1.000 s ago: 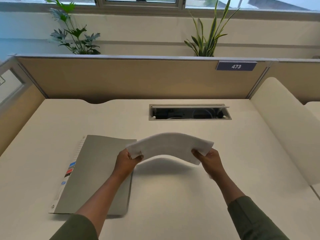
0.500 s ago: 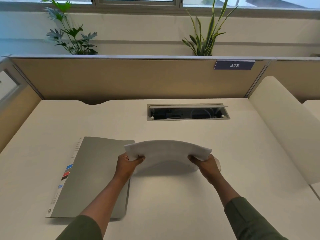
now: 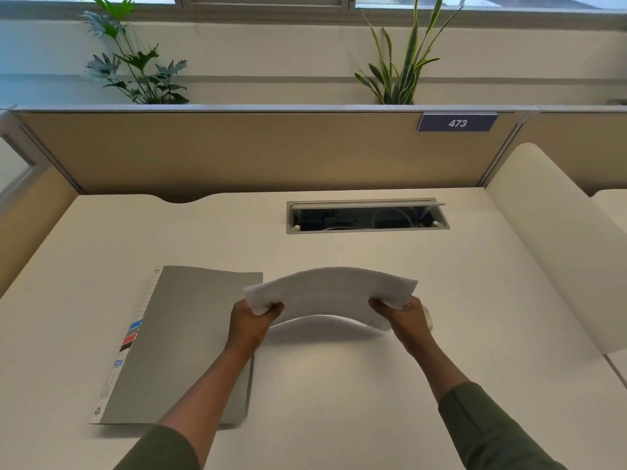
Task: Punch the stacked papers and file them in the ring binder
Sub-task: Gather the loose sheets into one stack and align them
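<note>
A white stack of papers (image 3: 330,293) arches upward above the desk, held by both ends. My left hand (image 3: 252,317) grips its left end and my right hand (image 3: 405,313) grips its right end. The stack's lower edge hovers just over the desk, casting a shadow beneath it. A closed grey ring binder (image 3: 179,344) lies flat on the desk to the left, with a white spine label carrying blue, red and black marks. My left forearm crosses the binder's right edge. No hole punch is visible.
The cream desk (image 3: 339,385) has an open cable tray (image 3: 368,217) at the back centre. A tan partition (image 3: 237,150) with a "473" sign (image 3: 457,123) walls the back. A cream divider (image 3: 559,245) stands at the right. Plants sit behind the partition.
The paper stack dipped toward the desk half a second ago and has lifted slightly again, still arched between both hands. The binder has not moved.
</note>
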The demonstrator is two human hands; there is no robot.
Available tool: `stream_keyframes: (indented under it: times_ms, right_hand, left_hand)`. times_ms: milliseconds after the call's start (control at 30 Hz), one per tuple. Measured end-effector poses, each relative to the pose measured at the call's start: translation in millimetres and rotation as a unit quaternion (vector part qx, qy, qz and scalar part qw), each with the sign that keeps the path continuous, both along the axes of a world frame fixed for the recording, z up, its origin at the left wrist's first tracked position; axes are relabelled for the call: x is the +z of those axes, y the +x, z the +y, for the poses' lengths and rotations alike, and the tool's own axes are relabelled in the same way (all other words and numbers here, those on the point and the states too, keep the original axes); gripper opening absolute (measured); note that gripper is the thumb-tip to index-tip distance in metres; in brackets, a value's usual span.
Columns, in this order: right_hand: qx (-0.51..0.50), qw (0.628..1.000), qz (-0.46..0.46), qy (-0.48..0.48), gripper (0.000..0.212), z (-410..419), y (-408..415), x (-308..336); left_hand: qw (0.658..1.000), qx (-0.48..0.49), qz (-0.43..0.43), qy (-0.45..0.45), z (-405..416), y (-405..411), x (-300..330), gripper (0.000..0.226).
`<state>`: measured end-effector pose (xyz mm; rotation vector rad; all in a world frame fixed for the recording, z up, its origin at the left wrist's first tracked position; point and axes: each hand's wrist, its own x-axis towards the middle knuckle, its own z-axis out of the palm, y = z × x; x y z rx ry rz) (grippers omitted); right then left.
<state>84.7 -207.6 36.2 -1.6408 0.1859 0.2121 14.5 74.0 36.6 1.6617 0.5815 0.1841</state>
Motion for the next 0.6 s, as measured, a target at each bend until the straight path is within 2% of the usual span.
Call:
stream_keyframes:
  times_ms: [100, 300, 600]
  right_hand:
    - [0.006, 1.0, 0.004, 0.009, 0.04, -0.9, -2.6, -2.1]
    - [0.016, 1.0, -0.004, -0.019, 0.044, -0.4, -2.3, -6.7]
    - [0.04, 0.998, 0.003, -0.052, 0.022, -5.3, 6.1, -4.8]
  left_hand:
    - [1.0, -0.017, 0.004, 0.001, 0.3, -2.9, -3.6, 0.015]
    - [1.0, -0.005, 0.012, -0.001, -1.4, -2.9, -4.8, 0.011]
    - [0.999, 0.0, 0.048, 0.007, 4.0, 4.9, 1.6, 0.019]
